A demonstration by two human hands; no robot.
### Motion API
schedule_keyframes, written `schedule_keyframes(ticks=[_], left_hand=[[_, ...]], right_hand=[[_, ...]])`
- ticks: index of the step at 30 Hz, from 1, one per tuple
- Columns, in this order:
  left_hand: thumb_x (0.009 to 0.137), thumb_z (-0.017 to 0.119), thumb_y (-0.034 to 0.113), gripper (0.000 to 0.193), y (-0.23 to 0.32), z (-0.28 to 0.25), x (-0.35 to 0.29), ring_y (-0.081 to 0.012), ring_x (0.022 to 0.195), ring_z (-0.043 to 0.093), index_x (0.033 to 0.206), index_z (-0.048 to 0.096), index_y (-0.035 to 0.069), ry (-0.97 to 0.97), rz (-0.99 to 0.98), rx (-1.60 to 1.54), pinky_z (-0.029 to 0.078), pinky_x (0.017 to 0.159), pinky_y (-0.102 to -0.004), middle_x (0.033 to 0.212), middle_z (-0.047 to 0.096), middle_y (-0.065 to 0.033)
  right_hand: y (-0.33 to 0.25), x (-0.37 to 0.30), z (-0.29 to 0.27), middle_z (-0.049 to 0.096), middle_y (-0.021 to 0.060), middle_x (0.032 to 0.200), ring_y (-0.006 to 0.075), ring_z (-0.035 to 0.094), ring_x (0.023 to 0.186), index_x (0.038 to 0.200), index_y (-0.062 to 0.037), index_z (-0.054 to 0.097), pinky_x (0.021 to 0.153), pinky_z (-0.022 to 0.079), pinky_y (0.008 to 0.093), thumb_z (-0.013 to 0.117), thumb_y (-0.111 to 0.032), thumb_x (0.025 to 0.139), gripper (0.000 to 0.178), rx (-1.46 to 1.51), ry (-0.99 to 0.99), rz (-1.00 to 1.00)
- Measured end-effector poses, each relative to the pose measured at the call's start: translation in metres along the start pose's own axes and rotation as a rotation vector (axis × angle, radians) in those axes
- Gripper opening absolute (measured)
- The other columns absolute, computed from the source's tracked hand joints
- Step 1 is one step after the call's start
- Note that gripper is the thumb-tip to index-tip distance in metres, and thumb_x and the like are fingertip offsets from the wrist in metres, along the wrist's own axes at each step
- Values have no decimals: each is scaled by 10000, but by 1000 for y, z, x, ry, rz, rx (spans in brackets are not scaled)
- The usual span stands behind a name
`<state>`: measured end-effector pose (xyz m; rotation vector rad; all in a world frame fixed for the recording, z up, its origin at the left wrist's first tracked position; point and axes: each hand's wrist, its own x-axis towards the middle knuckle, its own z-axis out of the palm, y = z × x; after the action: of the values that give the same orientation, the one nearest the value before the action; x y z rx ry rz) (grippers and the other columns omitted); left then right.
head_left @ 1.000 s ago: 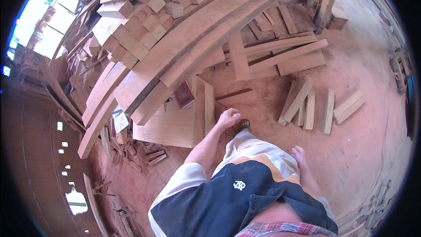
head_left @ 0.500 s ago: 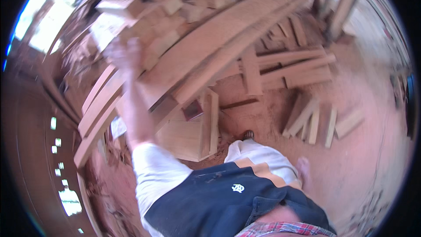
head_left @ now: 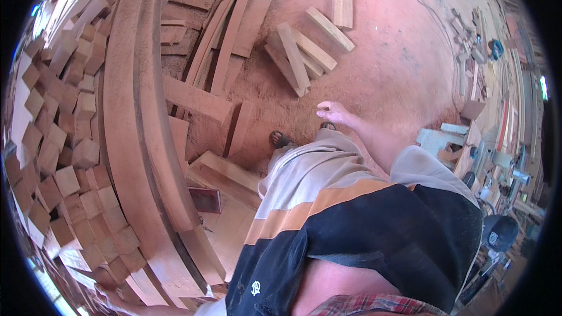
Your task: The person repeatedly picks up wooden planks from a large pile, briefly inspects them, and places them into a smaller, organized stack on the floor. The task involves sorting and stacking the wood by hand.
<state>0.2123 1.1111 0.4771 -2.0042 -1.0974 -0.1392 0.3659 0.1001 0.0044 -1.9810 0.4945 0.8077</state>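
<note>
My right hand [head_left: 332,110] hangs in the air above the dusty floor, near my sandalled feet. Its fingers are loosely bent and apart, and they hold nothing. At the lower left edge, my left hand [head_left: 108,301] is small and blurred beside the foot of a stack of squared timber pieces [head_left: 86,153]. Its fingers cannot be made out, nor whether they touch the wood. Between that stack and my body runs a long thick timber beam [head_left: 124,105], with a darker groove along it.
Several boards [head_left: 231,41] lie loosely beyond the beam, and shorter wooden pieces [head_left: 316,51] rest on the reddish floor [head_left: 398,52]. Close to my legs are a pale board [head_left: 225,175] and a dark red block-like thing [head_left: 205,201]. Tools and offcuts line the right, with a dark cap [head_left: 499,233].
My view has swung to the right, so the beam and timber stack now sit on the left. My left hand has shifted to the lower left edge; my right hand shows clearly over the floor.
</note>
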Motion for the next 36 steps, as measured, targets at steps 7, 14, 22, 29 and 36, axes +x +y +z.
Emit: schedule_keyframes(ticks=[7, 14, 22, 29, 36], left_hand=[[991, 638, 281, 650, 75, -53, -43, -222, 1275, 557, 1564, 405, 84, -15, -78, -299, 459, 1074, -370, 1452, 529, -45], [953, 685, 241, 650, 136, -151, -130, -232, 1195, 585, 1527, 444, 54, -61, -112, -794, 494, 1003, -372, 1352, 581, -93], [911, 739, 196, 651, 174, -290, -269, -243, 1103, 617, 1485, 488, 19, -160, -308, -1314, 535, 921, -375, 1239, 639, -147], [887, 712, 161, 681, 137, -375, -440, -296, 1221, 612, 1493, 464, -25, -128, -579, -2119, 529, 1025, -427, 1368, 581, -201], [914, 669, 406, 647, 212, -437, -586, -306, 1220, 613, 1416, 538, 20, -470, -1030, -2544, 527, 1019, -493, 1347, 621, -155]], right_hand=[[1, 12, 11, 761, 151, 1186, 223, 748, 936, 1418, -98, 627, 841, 580, 366, 753, -409, 949, 576, 15, -50, 70], [-34, 26, 12, 751, 152, 1195, 227, 745, 966, 1408, -62, 623, 875, 583, 364, 750, -304, 973, 514, 110, -144, -14], [-30, 45, -4, 711, 142, 1259, 232, 720, 1049, 1357, -25, 638, 890, 603, 368, 735, -278, 989, 457, 244, -257, -213], [-118, 15, 0, 699, 111, 1274, 205, 682, 1100, 1444, -67, 575, 946, 531, 353, 660, -365, 1031, 516, 102, -720, -349], [-206, -69, 22, 669, 168, 1320, 254, 655, 1186, 1452, -37, 539, 1013, 524, 396, 578, -530, 1049, 638, 170, -1174, -389]])
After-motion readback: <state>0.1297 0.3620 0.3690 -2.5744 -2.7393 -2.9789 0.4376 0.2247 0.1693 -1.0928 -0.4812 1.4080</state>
